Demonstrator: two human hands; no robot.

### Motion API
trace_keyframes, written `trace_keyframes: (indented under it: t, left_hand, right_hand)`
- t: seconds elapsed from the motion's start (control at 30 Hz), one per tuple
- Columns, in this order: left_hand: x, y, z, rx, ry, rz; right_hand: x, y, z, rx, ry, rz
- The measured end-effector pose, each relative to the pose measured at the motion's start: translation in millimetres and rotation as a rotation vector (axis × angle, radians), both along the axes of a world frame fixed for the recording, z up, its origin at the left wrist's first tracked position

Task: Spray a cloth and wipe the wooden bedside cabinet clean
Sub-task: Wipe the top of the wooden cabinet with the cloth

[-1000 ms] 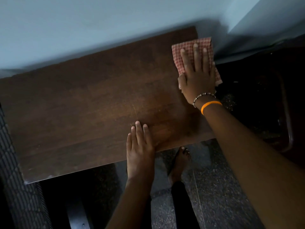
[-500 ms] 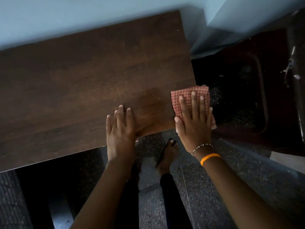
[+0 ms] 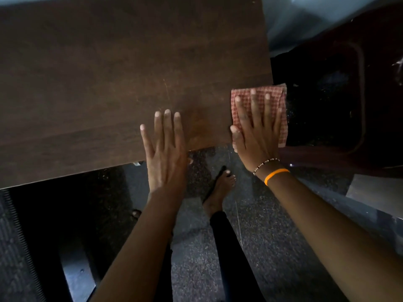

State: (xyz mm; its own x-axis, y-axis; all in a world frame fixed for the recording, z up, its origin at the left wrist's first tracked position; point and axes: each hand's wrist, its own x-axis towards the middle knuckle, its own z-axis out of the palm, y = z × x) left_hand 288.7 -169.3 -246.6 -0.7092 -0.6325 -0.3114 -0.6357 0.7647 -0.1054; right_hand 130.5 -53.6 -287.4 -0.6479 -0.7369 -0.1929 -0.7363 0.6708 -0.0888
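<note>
Red-checked woven cloth lies flat at the cabinet top's near right corner, spilling past its right edge. The right hand presses it down with fingers spread wide, palm flat, likely to keep the whole square rubbing the wood. The left hand is open and empty, fingers together on the near edge, probably bracing the person's lean. Dark brown grained wood shows fine scratches and a paler worn patch between the hands. Below, speckled stone floor.

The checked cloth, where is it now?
The checked cloth lies under the flat right hand at the cabinet top's near right corner, overhanging its right edge.
</note>
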Motion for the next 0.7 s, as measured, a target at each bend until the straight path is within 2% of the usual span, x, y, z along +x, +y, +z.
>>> trace_keyframes:
  t: [0.1,0.3,0.57,0.7]
  left_hand:
    - [26.9,10.2,3.2,0.077,0.02,0.13]
    - [101.6,-1.7,1.0,0.205,0.058,0.416]
    - [200.2,-61.4,1.7,0.175,0.103,0.653]
    - [237.0,-88.1,-2.4,0.2,0.201,0.753]
  right_hand:
    - [15.3,-11.5,-0.7,-0.005,0.051,-0.009]
    - [78.8,-57.7,-0.3,-0.029,0.033,0.09]
    - [188.2,-133.9,-4.9,-0.079,0.029,0.222]
    - [231.2,-162.5,-4.8,-0.083,0.033,0.309]
